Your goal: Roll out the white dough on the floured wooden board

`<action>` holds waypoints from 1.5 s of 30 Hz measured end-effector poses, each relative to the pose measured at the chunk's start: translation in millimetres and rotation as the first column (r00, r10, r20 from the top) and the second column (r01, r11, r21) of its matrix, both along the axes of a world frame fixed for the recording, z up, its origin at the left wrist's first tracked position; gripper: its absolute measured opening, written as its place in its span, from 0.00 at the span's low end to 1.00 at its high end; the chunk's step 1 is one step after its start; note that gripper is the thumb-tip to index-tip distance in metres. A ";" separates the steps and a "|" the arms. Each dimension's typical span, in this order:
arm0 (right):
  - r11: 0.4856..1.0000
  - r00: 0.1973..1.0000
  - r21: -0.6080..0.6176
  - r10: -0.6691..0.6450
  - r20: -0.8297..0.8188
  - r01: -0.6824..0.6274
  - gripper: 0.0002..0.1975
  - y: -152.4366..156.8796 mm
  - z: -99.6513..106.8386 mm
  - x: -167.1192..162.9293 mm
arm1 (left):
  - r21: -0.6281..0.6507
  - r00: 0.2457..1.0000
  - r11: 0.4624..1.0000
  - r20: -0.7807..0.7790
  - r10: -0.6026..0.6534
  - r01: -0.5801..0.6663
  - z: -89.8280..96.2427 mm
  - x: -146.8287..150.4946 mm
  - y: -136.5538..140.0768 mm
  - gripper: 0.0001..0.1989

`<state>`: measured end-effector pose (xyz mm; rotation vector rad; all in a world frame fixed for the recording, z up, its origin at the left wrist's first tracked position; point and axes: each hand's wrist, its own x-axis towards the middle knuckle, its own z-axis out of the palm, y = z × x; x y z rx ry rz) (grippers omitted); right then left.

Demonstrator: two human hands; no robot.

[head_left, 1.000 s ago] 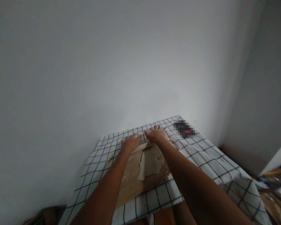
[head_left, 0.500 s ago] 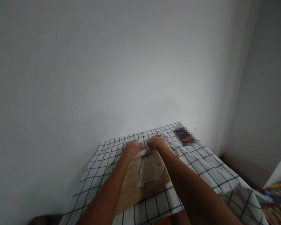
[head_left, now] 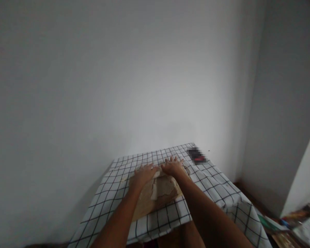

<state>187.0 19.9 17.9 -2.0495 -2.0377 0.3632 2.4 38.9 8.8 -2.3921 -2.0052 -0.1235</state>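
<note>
Both palms lie side by side over a pale rolling pin [head_left: 158,173] at the far end of a wooden board [head_left: 144,204]. My left hand [head_left: 144,173] rests on its left part, fingers stretched forward. My right hand [head_left: 173,167] presses on its right part, fingers spread and pointing away. Most of the pin is hidden beneath my hands; a pale tip shows left of the board. A thin sheet of dough [head_left: 165,188] with a ragged edge lies flat on the board between my forearms.
A white cloth with dark checks [head_left: 105,196] covers the table and hangs over its front right corner. A dark, pixelated item with red [head_left: 196,155] lies at the far right. Walls [head_left: 155,86] stand behind and right. Assorted items [head_left: 299,224] sit at the lower right.
The view has shifted, so the table looks slightly smaller and farther left. My hands have come a little nearer along the board, and my right fingers are more spread and raised.
</note>
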 end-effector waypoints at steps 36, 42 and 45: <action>0.989 0.996 0.134 0.073 -0.049 -0.066 0.41 -193.5 -28.9 2.7 | 0.128 0.998 0.991 -0.033 -0.044 0.048 -17.3 -3.1 -187.1 0.35; 0.989 0.997 0.132 0.075 -0.025 -0.071 0.41 -214.4 -28.3 1.6 | 0.130 0.998 0.990 -0.026 -0.053 0.056 -22.0 -5.3 -204.4 0.36; 0.991 0.997 0.116 0.071 -0.016 -0.069 0.41 -218.8 -27.9 1.3 | 0.135 0.998 0.989 -0.022 -0.056 0.058 -22.8 -6.1 -210.4 0.36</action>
